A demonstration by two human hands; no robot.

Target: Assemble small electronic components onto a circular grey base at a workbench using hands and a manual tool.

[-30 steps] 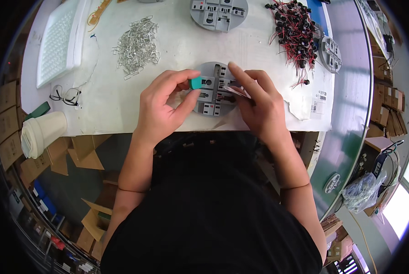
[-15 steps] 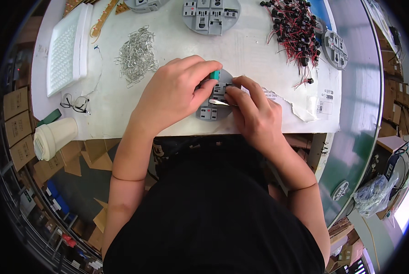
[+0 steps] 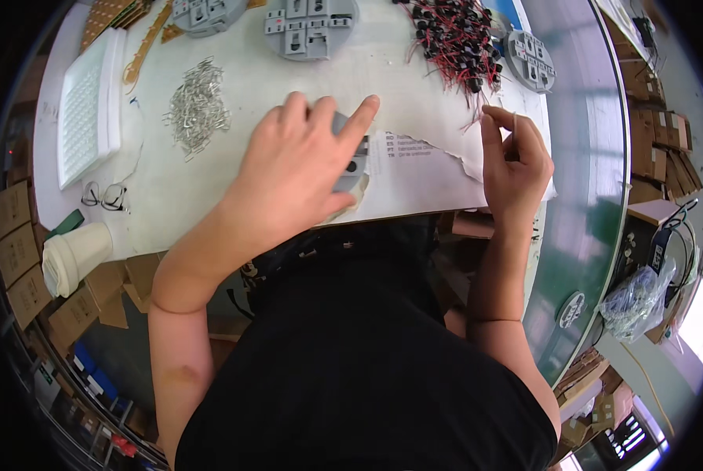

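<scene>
My left hand [image 3: 298, 161] lies palm down with fingers spread over a round grey disc fixture [image 3: 340, 119], hiding most of it. Its index finger points beyond the disc's far right edge, and nothing shows in its grasp. On the right, my right hand [image 3: 518, 165] is closed, thumb and index fingertips pinched at the loose red wire ends below a heap of small black round parts with red leads [image 3: 465, 47]. A slim pale metal tool [image 3: 514, 124] shows partly between its fingers. Whether a wire is also gripped I cannot tell.
A pile of small metal clips [image 3: 198, 106] lies left of my left hand, near a white perforated tray [image 3: 92, 110] and eyeglasses [image 3: 106, 196]. Further grey discs [image 3: 312, 47] stand at the far side and right [image 3: 530, 61]. A white cup [image 3: 76, 255] sits at the left edge.
My right hand has left the disc and moved right to the wires. My left hand has opened and spread over the disc; the green block it held is out of sight. The whole view has shifted.
</scene>
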